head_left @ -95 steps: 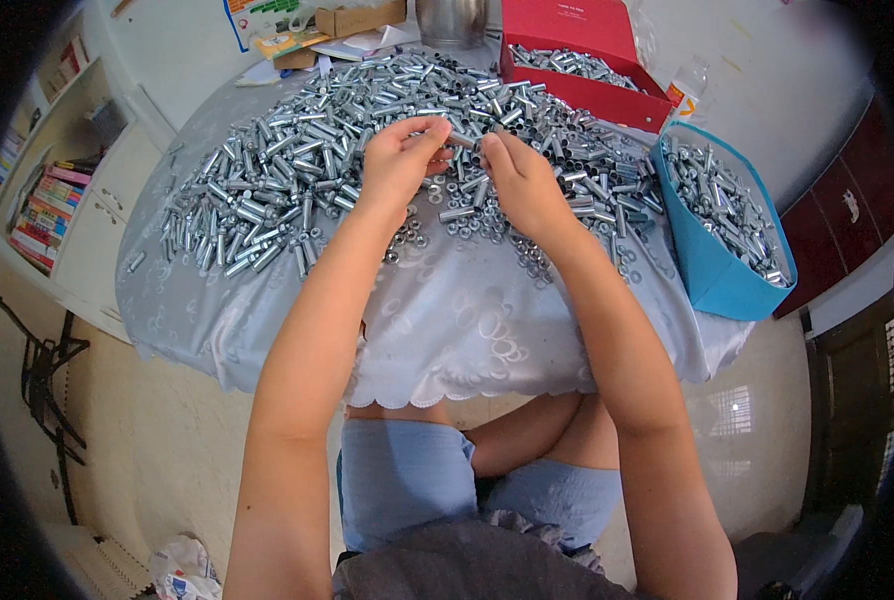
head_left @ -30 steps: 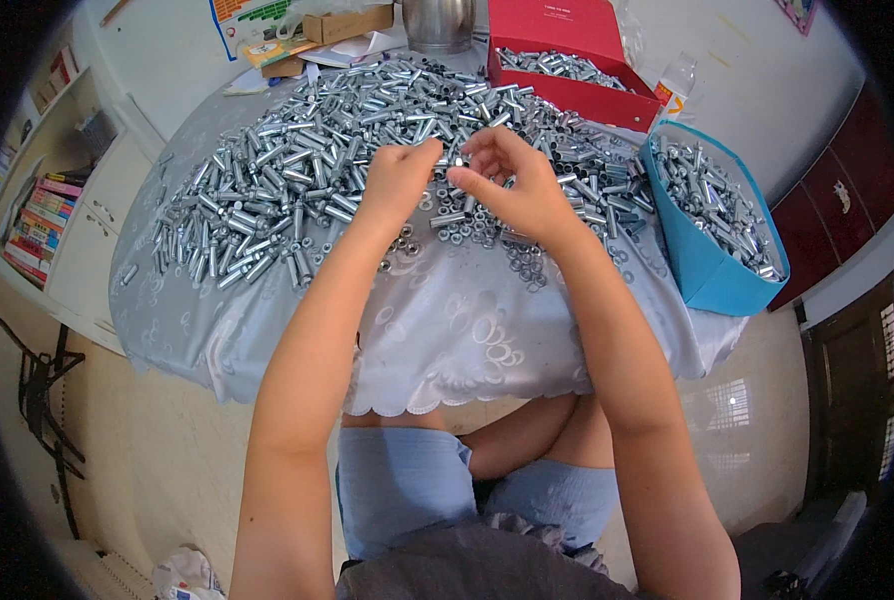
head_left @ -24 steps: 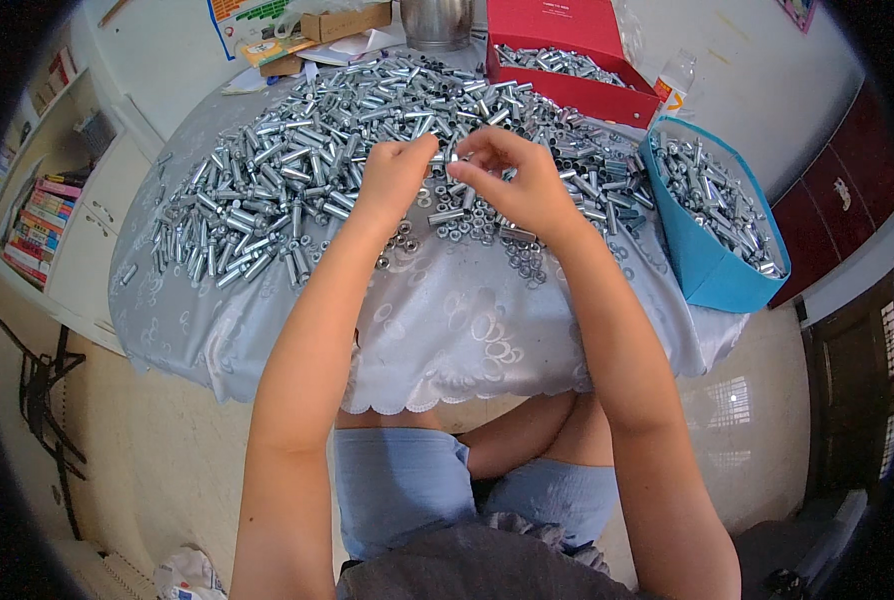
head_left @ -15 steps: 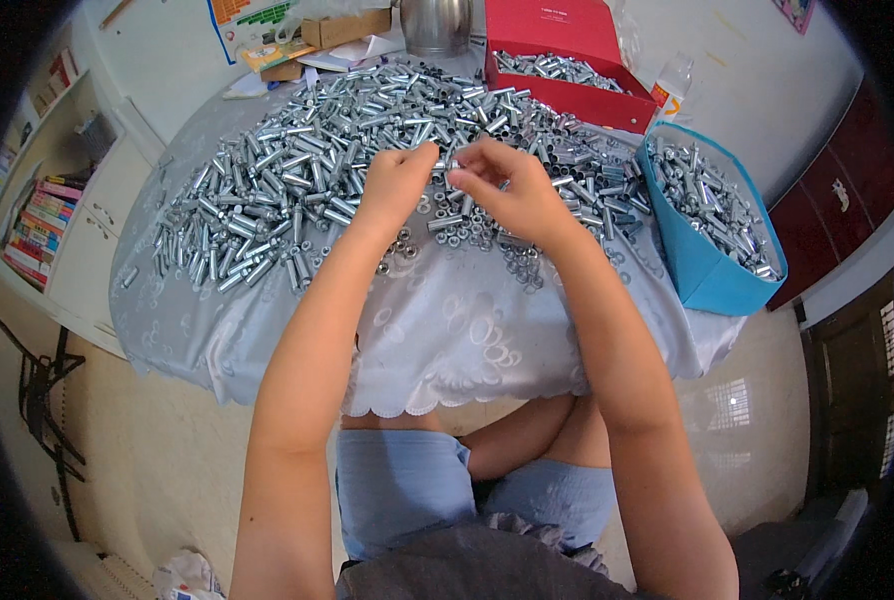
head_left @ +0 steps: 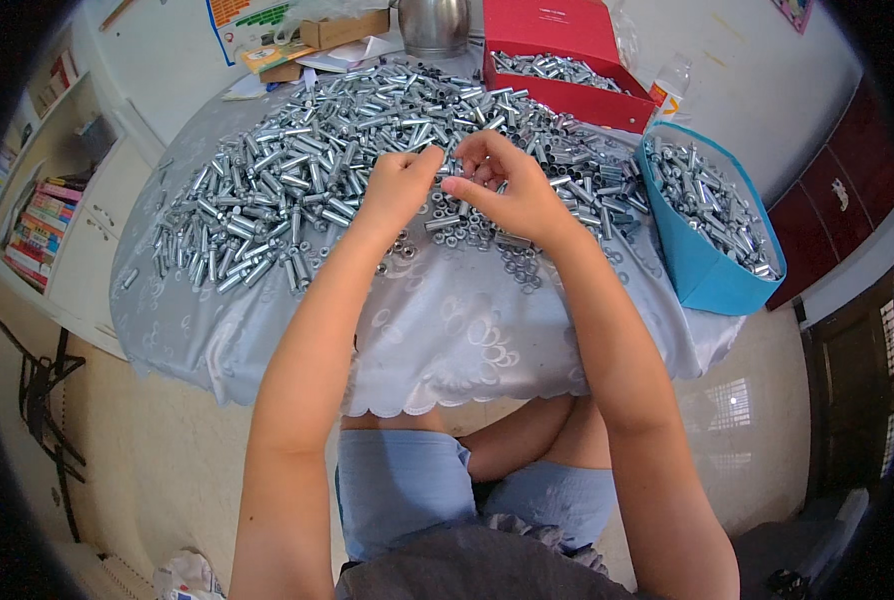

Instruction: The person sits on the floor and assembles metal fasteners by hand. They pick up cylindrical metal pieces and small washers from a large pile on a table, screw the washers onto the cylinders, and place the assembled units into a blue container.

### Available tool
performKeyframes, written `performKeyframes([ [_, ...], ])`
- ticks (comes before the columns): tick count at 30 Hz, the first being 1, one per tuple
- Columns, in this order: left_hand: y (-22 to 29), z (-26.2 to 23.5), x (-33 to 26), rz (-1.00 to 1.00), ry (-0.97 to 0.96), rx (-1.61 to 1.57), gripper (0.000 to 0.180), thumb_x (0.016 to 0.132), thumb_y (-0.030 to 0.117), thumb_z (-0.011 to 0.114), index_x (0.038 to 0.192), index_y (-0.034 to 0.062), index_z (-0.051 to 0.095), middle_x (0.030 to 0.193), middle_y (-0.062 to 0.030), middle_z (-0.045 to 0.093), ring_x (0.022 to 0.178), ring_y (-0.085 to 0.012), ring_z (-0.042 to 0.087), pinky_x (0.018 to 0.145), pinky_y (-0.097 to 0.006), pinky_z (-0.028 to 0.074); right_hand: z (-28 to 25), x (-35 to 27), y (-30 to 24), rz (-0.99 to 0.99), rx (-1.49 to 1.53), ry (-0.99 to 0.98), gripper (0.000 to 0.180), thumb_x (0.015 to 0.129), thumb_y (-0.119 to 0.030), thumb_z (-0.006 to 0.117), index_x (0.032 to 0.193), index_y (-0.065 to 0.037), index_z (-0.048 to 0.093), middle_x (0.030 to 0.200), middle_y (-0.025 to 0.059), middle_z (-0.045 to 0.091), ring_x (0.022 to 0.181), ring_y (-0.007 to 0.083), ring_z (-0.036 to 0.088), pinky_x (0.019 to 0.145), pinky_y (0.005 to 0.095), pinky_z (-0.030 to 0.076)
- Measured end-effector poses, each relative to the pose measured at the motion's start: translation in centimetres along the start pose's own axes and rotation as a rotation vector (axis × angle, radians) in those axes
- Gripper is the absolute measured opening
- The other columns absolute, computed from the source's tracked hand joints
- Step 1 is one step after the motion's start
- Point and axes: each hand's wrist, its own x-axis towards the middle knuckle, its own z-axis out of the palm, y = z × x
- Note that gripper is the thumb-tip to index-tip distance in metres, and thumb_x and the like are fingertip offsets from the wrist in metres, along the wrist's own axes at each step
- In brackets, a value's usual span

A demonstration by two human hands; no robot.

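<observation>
A large heap of silvery metal anchor bolts and sleeves (head_left: pixel 297 160) covers the table in front of me. Closed at the heap's front, my left hand (head_left: pixel 401 182) pinches a small metal anchor bolt (head_left: pixel 448 172), mostly hidden by the fingers. Just to its right is my right hand (head_left: pixel 512 190), thumb and bent forefinger parted around the bolt's end. Whether anything small lies inside its curled fingers is hidden. Loose nuts and washers (head_left: pixel 457 236) are scattered below both hands, with more washers (head_left: pixel 523 268) near my right wrist.
A blue fabric bin (head_left: pixel 722 275) full of bolts stands at the table's right edge. Behind the heap are an open red box (head_left: pixel 572 98) holding more pieces, a plastic bottle (head_left: pixel 671 85), a metal pot (head_left: pixel 435 25) and a cardboard box (head_left: pixel 345 30). A pale patterned cloth (head_left: pixel 417 340) hangs over the front edge.
The right thumb and forefinger have spread apart a little, and the right hand has shifted slightly up. My left hand stays nearly in place, still closed.
</observation>
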Motion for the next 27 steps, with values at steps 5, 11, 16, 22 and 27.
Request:
performKeyframes([
  [5,0.2,-0.1,0.0,-0.064,-0.005,-0.124,0.045,0.076,0.036,0.055,0.051,-0.0008,0.051,0.049,0.0017,0.046,0.048,-0.0075,0.039,0.046,-0.026,0.031,0.4,0.1,0.3,0.019,-0.043,-0.021,0.017,0.081,-0.013,0.061,0.089,-0.001,0.052,0.072,0.0013,0.052,0.059,0.0063,0.045,0.055,0.0216,0.039],
  [11,0.2,0.0,-0.2,0.008,-0.031,-0.031,0.047,0.075,0.042,0.059,0.053,0.0010,0.055,0.051,0.0019,0.046,0.050,-0.0070,0.040,0.046,-0.024,0.030,0.2,0.2,0.5,0.130,-0.022,-0.042,0.019,0.084,-0.018,0.058,0.087,0.000,0.053,0.066,0.0004,0.051,0.057,0.0058,0.045,0.053,0.0211,0.039],
  [16,0.1,0.0,0.1,-0.018,-0.004,-0.057,0.047,0.076,0.041,0.060,0.050,0.0027,0.051,0.049,0.0025,0.044,0.048,-0.0052,0.037,0.044,-0.025,0.027,0.3,0.0,-0.1,0.080,-0.020,-0.037,0.030,0.086,-0.027,0.054,0.074,0.000,0.056,0.059,-0.0002,0.050,0.054,0.0049,0.044,0.050,0.0211,0.037],
  [22,0.6,0.0,-0.3,0.006,-0.008,-0.062,0.041,0.074,0.033,0.058,0.048,0.0028,0.049,0.047,0.0032,0.041,0.046,-0.0054,0.035,0.042,-0.025,0.026,0.4,-0.2,-0.4,0.017,-0.153,0.088,0.033,0.079,-0.031,0.063,0.069,0.000,0.058,0.054,-0.0014,0.049,0.051,0.0046,0.041,0.046,0.0221,0.034],
  [27,0.5,-0.1,-0.4,0.026,-0.029,-0.076,0.035,0.073,0.027,0.055,0.048,0.0026,0.049,0.047,0.0039,0.041,0.047,-0.0046,0.035,0.043,-0.024,0.025,0.5,-0.2,-0.5,-0.056,-0.235,0.054,0.041,0.081,-0.037,0.057,0.065,0.000,0.058,0.054,0.0087,0.054,0.047,0.0184,0.050,0.049,0.0311,0.041],
])
